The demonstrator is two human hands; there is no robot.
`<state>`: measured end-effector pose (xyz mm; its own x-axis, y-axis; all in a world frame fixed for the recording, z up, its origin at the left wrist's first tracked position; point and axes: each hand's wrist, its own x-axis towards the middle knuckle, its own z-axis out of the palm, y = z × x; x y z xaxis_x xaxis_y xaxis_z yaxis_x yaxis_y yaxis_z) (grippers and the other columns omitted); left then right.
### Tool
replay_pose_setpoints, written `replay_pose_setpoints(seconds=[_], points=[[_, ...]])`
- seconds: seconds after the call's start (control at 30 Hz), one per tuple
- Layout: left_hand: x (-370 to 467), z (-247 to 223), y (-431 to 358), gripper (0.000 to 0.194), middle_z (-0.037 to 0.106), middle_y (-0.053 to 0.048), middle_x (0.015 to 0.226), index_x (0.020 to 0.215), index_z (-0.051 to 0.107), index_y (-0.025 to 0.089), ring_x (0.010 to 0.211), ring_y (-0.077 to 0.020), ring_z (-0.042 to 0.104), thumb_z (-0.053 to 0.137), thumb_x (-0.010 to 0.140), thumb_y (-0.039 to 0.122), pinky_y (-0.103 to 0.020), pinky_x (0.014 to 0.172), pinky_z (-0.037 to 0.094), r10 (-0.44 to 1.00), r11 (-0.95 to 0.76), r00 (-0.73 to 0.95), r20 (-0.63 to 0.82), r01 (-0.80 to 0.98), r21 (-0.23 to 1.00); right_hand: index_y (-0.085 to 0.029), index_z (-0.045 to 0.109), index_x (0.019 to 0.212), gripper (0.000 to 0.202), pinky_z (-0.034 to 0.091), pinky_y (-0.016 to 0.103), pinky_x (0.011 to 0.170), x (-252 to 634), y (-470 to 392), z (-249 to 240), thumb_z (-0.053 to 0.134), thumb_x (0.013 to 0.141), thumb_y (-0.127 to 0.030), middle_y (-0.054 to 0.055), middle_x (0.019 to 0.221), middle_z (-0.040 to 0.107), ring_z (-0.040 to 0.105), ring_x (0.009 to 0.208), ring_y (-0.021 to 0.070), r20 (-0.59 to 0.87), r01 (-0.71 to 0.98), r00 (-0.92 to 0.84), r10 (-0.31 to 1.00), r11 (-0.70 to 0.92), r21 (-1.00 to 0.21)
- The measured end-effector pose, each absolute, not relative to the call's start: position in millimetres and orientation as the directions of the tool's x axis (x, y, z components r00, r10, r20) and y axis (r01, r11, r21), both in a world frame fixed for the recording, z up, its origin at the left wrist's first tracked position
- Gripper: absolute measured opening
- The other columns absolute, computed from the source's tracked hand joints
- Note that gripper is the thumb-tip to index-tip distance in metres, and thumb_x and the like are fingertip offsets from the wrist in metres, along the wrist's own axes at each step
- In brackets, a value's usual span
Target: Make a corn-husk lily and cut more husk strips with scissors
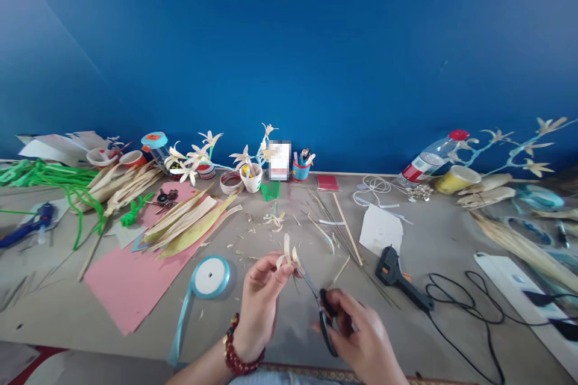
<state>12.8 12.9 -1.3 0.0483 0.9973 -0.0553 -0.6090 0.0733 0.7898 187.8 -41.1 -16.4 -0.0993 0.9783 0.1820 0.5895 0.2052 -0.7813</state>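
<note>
My left hand [266, 289], with a red beaded bracelet on the wrist, pinches a small cream husk flower [286, 248] between thumb and fingers. In my right hand [356, 331] are black-handled scissors [311, 286], their tips pointing up and left at the flower. Whether the blades touch a petal is too small to tell. Just beyond my hands another cream flower [276, 221] lies among husk scraps. A roll of light blue ribbon [211, 277] rests left of my left hand, its loose end trailing toward the front edge.
Dried husks [192, 222] lie on pink paper [121, 283] at left. A black glue gun [400, 280] with a looping cord is at right, near a white power strip [519, 289]. Along the blue wall stand a white cup [251, 177], a pen holder [301, 169] and a leaning bottle [428, 159].
</note>
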Motion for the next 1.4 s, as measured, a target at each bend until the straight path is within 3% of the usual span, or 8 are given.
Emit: replay_pose_setpoints(seconds=[0.3,0.63,0.97,1.2,1.4], points=[[15.4,-3.7,13.5,0.004,0.071,-0.001,0.077,0.075,0.076,0.021,0.075,-0.0134,0.065,0.078,0.079,0.022,-0.025,0.076,0.05,0.997,0.069,0.025,-0.068,-0.624,0.778,-0.021,0.056,0.076,0.021,0.038,0.017,0.038,185.4,-38.9,-11.0,0.07,0.075,-0.037,-0.006,0.051,0.054,0.049,0.039,0.0107,0.18,0.607,-0.063,0.982,0.181,-0.774],[16.2,-0.9,12.2,0.008,0.071,-0.002,0.076,0.074,0.074,0.019,0.071,-0.0137,0.064,0.079,0.077,0.025,-0.026,0.073,0.052,0.996,0.081,0.018,-0.087,-0.596,0.799,-0.021,0.054,0.078,0.024,0.039,0.017,0.044,189.8,-42.9,-20.5,0.069,0.078,-0.04,-0.005,0.056,0.056,0.048,0.045,0.0106,0.067,0.582,-0.103,0.992,0.115,-0.805],[12.3,-6.9,10.7,0.006,0.071,-0.004,0.081,0.077,0.076,0.019,0.076,-0.015,0.064,0.077,0.079,0.025,-0.025,0.073,0.051,0.999,0.036,0.004,-0.04,-0.538,0.842,-0.023,0.05,0.076,0.025,0.037,0.018,0.043,193.8,-44.9,-27.4,0.065,0.081,-0.042,-0.006,0.055,0.05,0.045,0.045,0.0105,0.078,0.607,-0.145,0.986,0.151,-0.78],[12.7,-4.8,10.3,0.011,0.071,-0.005,0.08,0.075,0.075,0.018,0.076,-0.0169,0.065,0.078,0.078,0.028,-0.027,0.074,0.052,0.999,0.029,-0.008,-0.038,-0.505,0.862,-0.022,0.051,0.076,0.023,0.039,0.017,0.042,194.0,-44.6,-29.5,0.062,0.083,-0.041,-0.005,0.054,0.055,0.049,0.043,0.0104,0.103,0.59,-0.164,0.981,0.181,-0.787],[11.2,-3.8,9.9,0.014,0.071,-0.006,0.08,0.072,0.075,0.018,0.079,-0.0184,0.065,0.078,0.077,0.031,-0.028,0.076,0.053,1.0,0.009,-0.013,-0.017,-0.459,0.889,-0.023,0.053,0.077,0.027,0.039,0.018,0.042,189.9,-46.3,-18.2,0.069,0.079,-0.044,-0.005,0.056,0.055,0.047,0.044,0.0109,0.09,0.61,-0.111,0.99,0.139,-0.78]])
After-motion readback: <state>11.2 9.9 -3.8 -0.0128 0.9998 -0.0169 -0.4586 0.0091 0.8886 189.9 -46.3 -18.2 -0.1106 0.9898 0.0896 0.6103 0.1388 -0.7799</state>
